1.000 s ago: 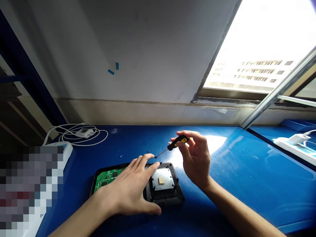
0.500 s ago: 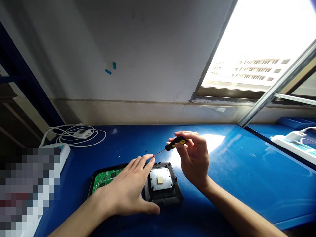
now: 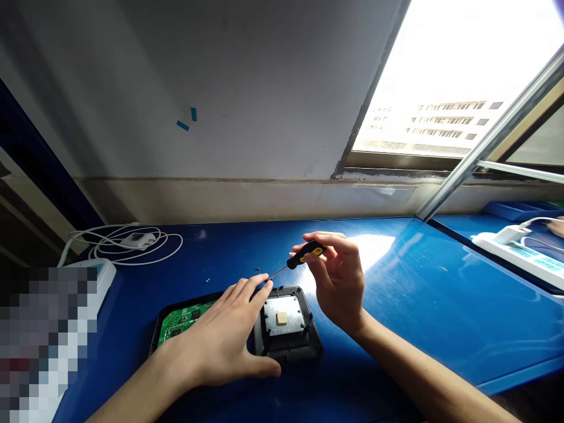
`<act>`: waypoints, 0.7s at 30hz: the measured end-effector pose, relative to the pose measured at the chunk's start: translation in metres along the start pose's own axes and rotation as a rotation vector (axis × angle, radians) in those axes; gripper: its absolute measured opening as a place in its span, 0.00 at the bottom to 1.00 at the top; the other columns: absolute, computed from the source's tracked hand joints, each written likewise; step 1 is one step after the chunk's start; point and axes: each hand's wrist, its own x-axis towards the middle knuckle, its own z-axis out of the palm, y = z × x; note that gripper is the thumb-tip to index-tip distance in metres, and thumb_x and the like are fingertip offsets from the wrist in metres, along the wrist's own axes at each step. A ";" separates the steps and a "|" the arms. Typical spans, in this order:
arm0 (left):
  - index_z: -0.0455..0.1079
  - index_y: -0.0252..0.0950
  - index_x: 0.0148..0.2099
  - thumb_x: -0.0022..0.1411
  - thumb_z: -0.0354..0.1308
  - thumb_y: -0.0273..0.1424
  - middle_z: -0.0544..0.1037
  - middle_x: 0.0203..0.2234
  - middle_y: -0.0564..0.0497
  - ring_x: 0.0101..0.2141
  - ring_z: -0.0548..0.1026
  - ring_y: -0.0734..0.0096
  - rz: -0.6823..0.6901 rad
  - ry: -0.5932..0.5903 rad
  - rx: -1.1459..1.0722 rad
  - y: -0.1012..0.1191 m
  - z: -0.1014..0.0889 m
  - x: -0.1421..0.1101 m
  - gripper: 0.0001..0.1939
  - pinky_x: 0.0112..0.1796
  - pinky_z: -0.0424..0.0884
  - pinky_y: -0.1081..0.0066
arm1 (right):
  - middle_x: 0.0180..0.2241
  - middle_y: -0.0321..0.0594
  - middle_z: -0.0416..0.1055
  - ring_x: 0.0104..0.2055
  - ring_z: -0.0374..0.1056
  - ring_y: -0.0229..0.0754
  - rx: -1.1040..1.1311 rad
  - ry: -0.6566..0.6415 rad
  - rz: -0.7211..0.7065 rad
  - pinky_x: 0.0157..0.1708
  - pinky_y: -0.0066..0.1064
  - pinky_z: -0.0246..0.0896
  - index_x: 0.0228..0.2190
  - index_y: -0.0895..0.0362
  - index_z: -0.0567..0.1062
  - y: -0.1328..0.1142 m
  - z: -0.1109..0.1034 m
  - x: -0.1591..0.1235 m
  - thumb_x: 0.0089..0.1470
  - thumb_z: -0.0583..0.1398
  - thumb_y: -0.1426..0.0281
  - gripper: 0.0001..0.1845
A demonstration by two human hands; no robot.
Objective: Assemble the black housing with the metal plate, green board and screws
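Note:
My right hand (image 3: 339,279) grips a black and yellow screwdriver (image 3: 306,254) by its handle. The thin shaft slants down to the left, its tip right beside the index and middle fingertips of my left hand (image 3: 229,329). A small dark bit shows at that tip, too small to make out. My left hand lies outstretched across an opened black device housing (image 3: 315,343), thumb spread away from the fingers. A green circuit board (image 3: 187,320) shows in its left part. On the right part sits a silver metal plate (image 3: 291,305) with a beige square pad (image 3: 281,318).
Two tiny screw-like pieces (image 3: 207,281) lie behind the device on the blue table (image 3: 418,305). A white cable with a plug adapter (image 3: 138,239) is coiled at the back left, near a white power strip (image 3: 106,276). Another power strip (image 3: 524,249) and a blue tray (image 3: 524,210) stand right.
My left index finger has drawn back to meet the middle fingertip at the screwdriver tip. The dark bit on the tip is now mostly covered. The view has shifted slightly.

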 end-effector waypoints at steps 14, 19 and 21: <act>0.50 0.44 0.76 0.55 0.69 0.53 0.45 0.76 0.44 0.72 0.48 0.37 -0.039 0.015 0.001 -0.002 0.001 -0.003 0.54 0.67 0.59 0.43 | 0.46 0.38 0.70 0.41 0.75 0.39 -0.124 0.051 -0.028 0.37 0.37 0.80 0.52 0.45 0.71 0.001 -0.007 0.003 0.65 0.61 0.73 0.16; 0.56 0.43 0.73 0.55 0.69 0.52 0.53 0.71 0.43 0.68 0.58 0.41 -0.021 0.012 0.002 0.000 0.000 -0.003 0.49 0.65 0.65 0.48 | 0.42 0.36 0.69 0.32 0.73 0.34 -0.147 0.013 -0.053 0.29 0.31 0.77 0.52 0.46 0.72 -0.004 -0.008 0.004 0.66 0.59 0.74 0.16; 0.56 0.41 0.73 0.55 0.69 0.51 0.56 0.69 0.43 0.66 0.61 0.44 -0.016 0.005 0.010 0.000 0.000 -0.002 0.49 0.64 0.67 0.50 | 0.42 0.35 0.67 0.28 0.71 0.30 -0.136 0.001 -0.056 0.26 0.29 0.75 0.52 0.47 0.72 -0.006 -0.008 0.004 0.67 0.58 0.74 0.16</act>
